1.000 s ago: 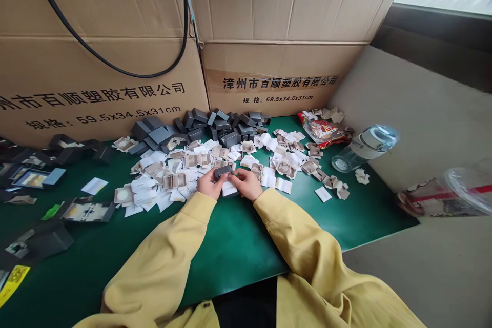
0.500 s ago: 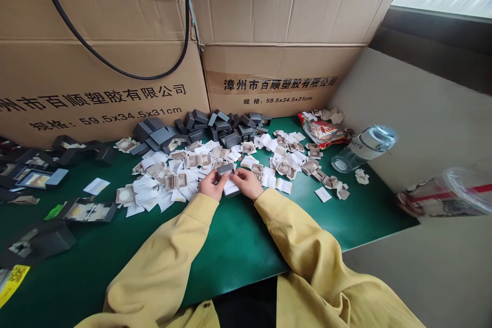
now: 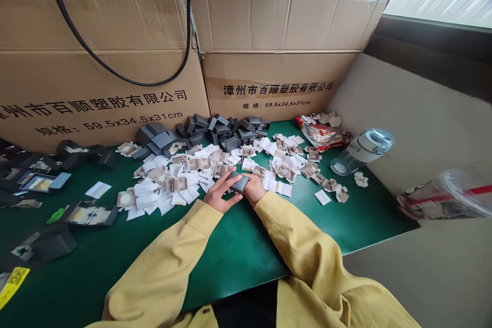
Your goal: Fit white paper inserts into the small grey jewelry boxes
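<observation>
Both my hands meet on a small grey box [image 3: 239,182] at the near edge of a spread of paper pieces on the green mat [image 3: 238,246]. My left hand [image 3: 220,192] presses its fingers over the box's left side and top. My right hand [image 3: 254,188] grips the box from the right, fingers curled round it. White cards and beige inserts [image 3: 172,177] lie scattered just beyond my hands. A heap of grey boxes [image 3: 207,129] is piled further back against the cartons. My sleeves are yellow.
Two large cardboard cartons [image 3: 269,51] stand along the back, a black cable [image 3: 115,69] hanging over the left one. A red snack bag [image 3: 321,133], a clear bottle on its side [image 3: 363,149] and a plastic cup [image 3: 449,195] lie at right. Dark open boxes [image 3: 42,179] sit at left.
The grey box, held up between my fingertips before, now lies low at the mat with both hands closed over it. The view has shifted slightly down.
</observation>
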### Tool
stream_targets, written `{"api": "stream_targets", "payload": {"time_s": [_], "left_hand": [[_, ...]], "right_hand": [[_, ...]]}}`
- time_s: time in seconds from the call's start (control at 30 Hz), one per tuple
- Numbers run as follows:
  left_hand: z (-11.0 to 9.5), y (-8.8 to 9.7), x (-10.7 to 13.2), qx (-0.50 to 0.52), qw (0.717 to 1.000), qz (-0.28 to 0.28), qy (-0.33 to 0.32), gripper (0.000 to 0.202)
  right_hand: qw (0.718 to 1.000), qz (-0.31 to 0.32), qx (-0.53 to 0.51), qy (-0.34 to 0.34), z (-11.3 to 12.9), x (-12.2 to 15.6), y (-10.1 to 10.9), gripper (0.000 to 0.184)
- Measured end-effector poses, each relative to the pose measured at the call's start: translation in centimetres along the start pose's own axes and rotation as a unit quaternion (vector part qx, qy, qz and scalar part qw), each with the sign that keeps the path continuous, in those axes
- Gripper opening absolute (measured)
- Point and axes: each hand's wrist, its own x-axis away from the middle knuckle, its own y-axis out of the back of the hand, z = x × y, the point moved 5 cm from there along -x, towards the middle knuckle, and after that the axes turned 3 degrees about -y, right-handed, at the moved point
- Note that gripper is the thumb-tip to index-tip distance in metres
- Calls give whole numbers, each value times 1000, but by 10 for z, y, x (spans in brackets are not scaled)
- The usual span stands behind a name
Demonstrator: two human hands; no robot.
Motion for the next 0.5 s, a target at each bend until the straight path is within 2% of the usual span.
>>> {"api": "stream_targets", "payload": {"time_s": [0.1, 0.2, 0.43, 0.5], "left_hand": [[-4, 4, 0, 6, 999, 10, -38, 42], [-5, 10, 1, -18, 997, -22, -67, 36], [8, 16, 6, -160, 983, -46, -84, 31], [11, 18, 5, -170, 982, -48, -74, 32]], "right_hand": [[998, 22, -59, -8, 2, 7, -10, 21], [994, 42, -103, -22, -1, 9, -18, 23], [998, 14, -46, -31, -13, 1, -14, 25], [998, 35, -48, -37, -14, 1, -16, 27]]}}
